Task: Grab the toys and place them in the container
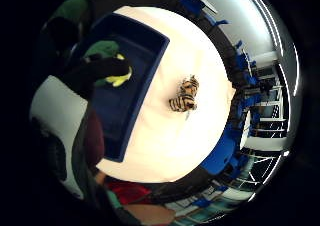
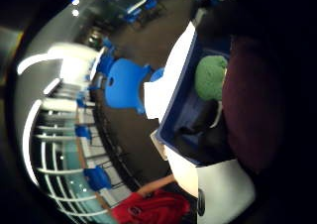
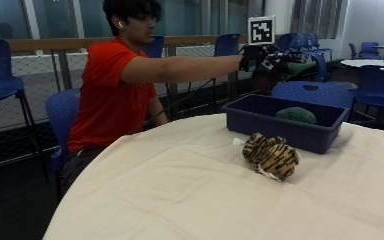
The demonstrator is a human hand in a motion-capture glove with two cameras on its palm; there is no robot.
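In the outside view my gloved right hand (image 3: pixel 262 56) is stretched out above the far side of the dark blue container (image 3: pixel 272 125), fingers curled round a dark maroon soft toy (image 3: pixel 273 77) that hangs over it. That maroon toy (image 2: pixel 252 100) fills much of the thumb side palm view. A green soft toy (image 3: pixel 297 115) lies inside the container; in the palm views the green toy (image 1: pixel 104 50) shows a yellow patch, with the container (image 1: pixel 125 106) below the hand. A striped tiger toy (image 3: pixel 270 155) lies on the tablecloth just in front of the container, also seen as the tiger toy (image 1: pixel 185 95).
The round table (image 3: pixel 179 200) has a cream cloth. The person in a red shirt sits at its far left edge. Blue chairs (image 3: pixel 308 92) stand behind the container and around the room; a railing runs along the back.
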